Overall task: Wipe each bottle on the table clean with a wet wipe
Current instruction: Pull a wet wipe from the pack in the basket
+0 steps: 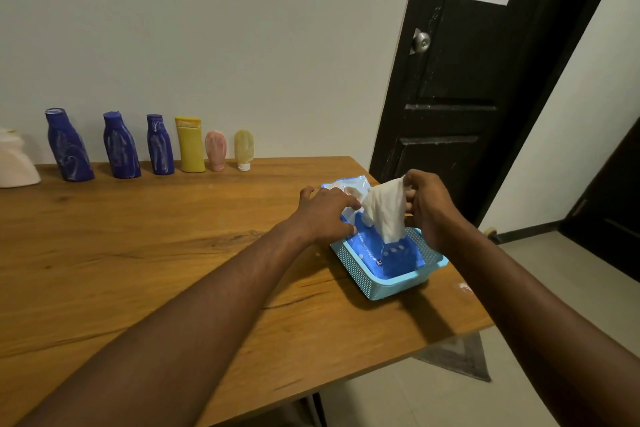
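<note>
We find the right hand pinching a limp, light wet wipe above the pack in the basket, left hand spread pressing the pack; we advise gripping its top edge.

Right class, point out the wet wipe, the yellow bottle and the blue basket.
wet wipe [386,215], head view, middle of the sheet.
yellow bottle [190,147], head view, its body.
blue basket [388,282], head view, near wall.

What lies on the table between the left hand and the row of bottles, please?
Only bare tabletop: the head view shows nothing between the left hand and the row of bottles.
</note>
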A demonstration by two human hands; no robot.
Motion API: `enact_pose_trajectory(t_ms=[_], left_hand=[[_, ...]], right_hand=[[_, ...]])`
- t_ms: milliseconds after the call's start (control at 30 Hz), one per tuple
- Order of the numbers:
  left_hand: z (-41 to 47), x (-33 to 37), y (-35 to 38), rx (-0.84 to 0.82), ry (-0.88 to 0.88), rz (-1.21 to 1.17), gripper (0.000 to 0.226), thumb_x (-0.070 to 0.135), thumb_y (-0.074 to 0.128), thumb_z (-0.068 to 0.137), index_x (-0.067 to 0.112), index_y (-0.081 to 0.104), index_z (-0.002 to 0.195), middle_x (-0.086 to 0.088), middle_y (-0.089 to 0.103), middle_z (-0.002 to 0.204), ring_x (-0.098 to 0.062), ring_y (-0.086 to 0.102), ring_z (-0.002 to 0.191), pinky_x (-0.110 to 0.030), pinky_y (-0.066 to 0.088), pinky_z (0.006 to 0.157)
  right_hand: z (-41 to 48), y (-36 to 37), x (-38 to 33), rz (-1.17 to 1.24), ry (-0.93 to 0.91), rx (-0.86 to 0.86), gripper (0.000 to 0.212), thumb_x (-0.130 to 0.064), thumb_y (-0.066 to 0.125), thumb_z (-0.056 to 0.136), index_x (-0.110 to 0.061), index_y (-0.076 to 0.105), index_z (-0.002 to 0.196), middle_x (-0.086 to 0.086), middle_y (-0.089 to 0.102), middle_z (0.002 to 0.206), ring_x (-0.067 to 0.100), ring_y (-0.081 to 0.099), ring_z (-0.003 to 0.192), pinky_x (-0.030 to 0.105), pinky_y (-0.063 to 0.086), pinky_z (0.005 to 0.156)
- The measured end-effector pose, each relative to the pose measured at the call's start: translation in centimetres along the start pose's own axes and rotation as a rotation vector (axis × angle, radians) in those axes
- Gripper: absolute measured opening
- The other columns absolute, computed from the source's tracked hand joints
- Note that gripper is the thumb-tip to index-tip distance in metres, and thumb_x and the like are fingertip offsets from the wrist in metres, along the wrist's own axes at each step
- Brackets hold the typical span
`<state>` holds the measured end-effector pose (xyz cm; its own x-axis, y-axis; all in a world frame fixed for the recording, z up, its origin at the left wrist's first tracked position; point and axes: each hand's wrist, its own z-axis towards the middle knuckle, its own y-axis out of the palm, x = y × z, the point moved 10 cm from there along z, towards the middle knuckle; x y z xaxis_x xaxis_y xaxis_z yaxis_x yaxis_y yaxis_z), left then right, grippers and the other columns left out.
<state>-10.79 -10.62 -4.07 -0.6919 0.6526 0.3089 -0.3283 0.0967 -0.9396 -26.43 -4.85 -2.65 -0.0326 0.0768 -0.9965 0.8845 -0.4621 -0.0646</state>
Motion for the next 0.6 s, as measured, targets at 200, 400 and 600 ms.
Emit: enact_pose_trajectory(t_ms=[200,400,600], left_hand=[[-1.0,-0.8,-3.9,0.208,-0.073,-0.361,0.044,0.023,0.046,0.095,0.026,0.069,0.131,0.003,0.065,0.138,-0.019,0.056,0.13,-0.044,0.035,0.115],[-3.1,-2.8,-7.6,0.213,-0.201,-1.021,0.03,0.045,0.063,0.1,0.018,0.074,0.108,-0.001,0.078,0.103,-0.016,0.076,0.094,-0.03,0.06,0.082],[-6.0,-7.8,-10.8,0.44,-0.239,-1.028,0.011,0.01,0.075,0.09,0.014,0.077,0.101,-0.003,0.078,0.096,-0.018,0.074,0.091,-0.032,0.065,0.074]], right_hand=[[-0.4,0.8,-1.4,0.15,0.024,-0.034,0.022,-0.029,0.044,0.096,-0.012,0.057,0.09,0.0,0.066,0.06,0.018,0.063,0.073,0.034,0.049,0.073],[-1.2,4.9,-2.6,0.196,0.089,-0.13,0.046,-0.037,0.045,0.091,-0.005,0.063,0.119,0.016,0.074,0.114,0.033,0.069,0.108,0.044,0.055,0.09],[-2.2,11.4,-3.6,0.318,0.111,-0.197,0.041,-0.036,0.044,0.096,-0.004,0.06,0.118,0.019,0.071,0.12,0.036,0.067,0.109,0.052,0.053,0.101]])
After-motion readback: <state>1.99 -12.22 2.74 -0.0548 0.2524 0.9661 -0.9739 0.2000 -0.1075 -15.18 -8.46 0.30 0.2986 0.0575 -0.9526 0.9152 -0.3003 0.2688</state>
